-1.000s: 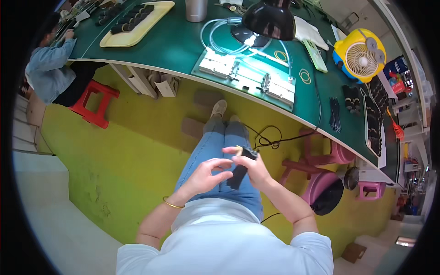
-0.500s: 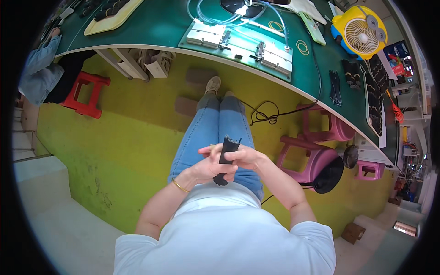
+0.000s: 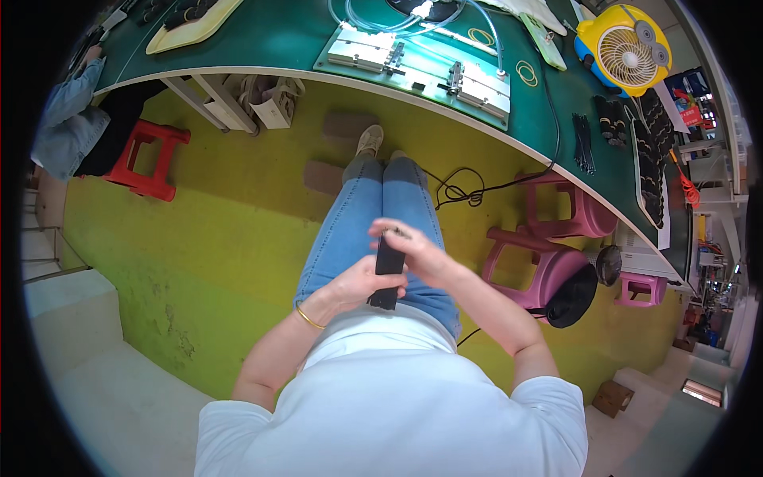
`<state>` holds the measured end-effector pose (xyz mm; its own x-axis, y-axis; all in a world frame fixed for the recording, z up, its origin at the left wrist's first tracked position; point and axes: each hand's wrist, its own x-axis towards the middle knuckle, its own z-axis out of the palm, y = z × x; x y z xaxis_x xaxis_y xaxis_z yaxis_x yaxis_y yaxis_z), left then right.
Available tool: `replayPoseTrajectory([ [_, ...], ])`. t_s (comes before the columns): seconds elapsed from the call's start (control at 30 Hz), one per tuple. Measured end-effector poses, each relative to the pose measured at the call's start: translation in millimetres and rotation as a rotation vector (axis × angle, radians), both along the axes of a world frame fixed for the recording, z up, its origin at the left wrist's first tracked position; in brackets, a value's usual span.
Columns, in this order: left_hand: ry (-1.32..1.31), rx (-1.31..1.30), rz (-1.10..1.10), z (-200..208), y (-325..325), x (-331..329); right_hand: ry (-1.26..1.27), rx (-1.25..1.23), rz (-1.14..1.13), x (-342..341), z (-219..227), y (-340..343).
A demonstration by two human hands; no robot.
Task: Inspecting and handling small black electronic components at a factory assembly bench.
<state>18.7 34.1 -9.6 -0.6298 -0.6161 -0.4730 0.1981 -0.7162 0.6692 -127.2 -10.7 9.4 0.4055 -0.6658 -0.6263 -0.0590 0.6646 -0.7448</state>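
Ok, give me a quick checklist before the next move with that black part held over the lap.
1. Left hand on the lower end of the black oblong part: ok.
2. Right hand on its upper end: ok.
3. Part over the lap, clear of the green workbench: ok.
4. Black cable on the floor, apart from the feet: ok.
5. Part's near face: cannot tell, fingers cover it.
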Motion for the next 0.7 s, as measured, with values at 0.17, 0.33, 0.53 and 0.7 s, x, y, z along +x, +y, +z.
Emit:
replayPoseTrajectory([
  [0.17,0.145,0.106,-0.1,1,13,2,0.0,-0.579,0.291,-1,13,-23],
  [0.33,0.139,-0.087,-0.152,-10,20,5,0.104,-0.557,0.792,5,20,-9],
  [0.53,0.167,0.048,-0.083,-6,25,3,0.044,-0.58,0.641,5,22,-28],
  [0.7,0.146,0.053,-0.076,-13,30,4,0.028,-0.516,0.625,9,14,-8],
])
